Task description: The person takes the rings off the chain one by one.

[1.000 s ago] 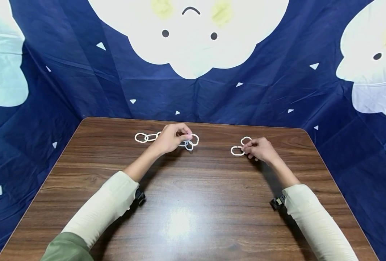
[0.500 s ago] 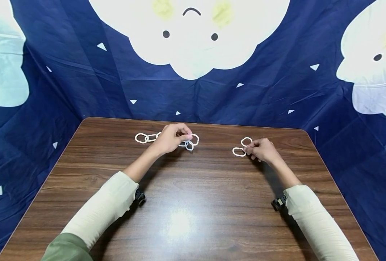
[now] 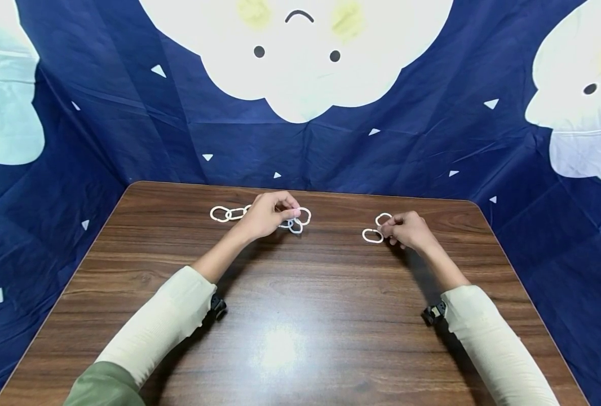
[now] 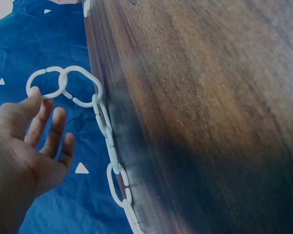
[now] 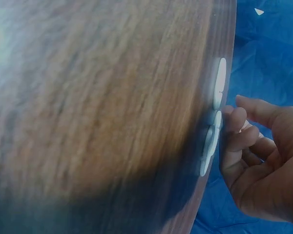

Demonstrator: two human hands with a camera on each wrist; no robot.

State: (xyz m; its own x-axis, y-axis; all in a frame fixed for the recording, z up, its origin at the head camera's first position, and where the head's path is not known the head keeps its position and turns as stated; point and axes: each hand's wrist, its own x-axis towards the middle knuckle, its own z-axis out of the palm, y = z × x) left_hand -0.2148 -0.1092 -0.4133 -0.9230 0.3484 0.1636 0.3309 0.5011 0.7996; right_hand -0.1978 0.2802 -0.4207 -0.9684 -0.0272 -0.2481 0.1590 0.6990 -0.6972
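Note:
My left hand (image 3: 270, 213) pinches the end link (image 4: 49, 69) of a white plastic chain (image 4: 111, 151) between thumb and index finger. In the left wrist view its other fingers stay loosely bent. To its left in the head view, more of the chain (image 3: 220, 213) lies on the table, partly hidden by the hand. My right hand (image 3: 409, 230) hovers with bent fingertips beside loose white links, an oval one (image 3: 372, 242) and another behind it (image 3: 376, 219). From the right wrist, thumb and index finger look apart, with links (image 5: 219, 84) lying just past the fingertips.
Both hands work over the far part of a brown wood-grain table (image 3: 300, 282). A dark blue cloth (image 3: 239, 141) with white clouds and small triangles hangs behind it and at the sides. A bright glare spot (image 3: 279, 347) shows on the near tabletop.
The right hand and the oval link beside it have shifted slightly to the right since one second ago. The left hand and its chain stay in place.

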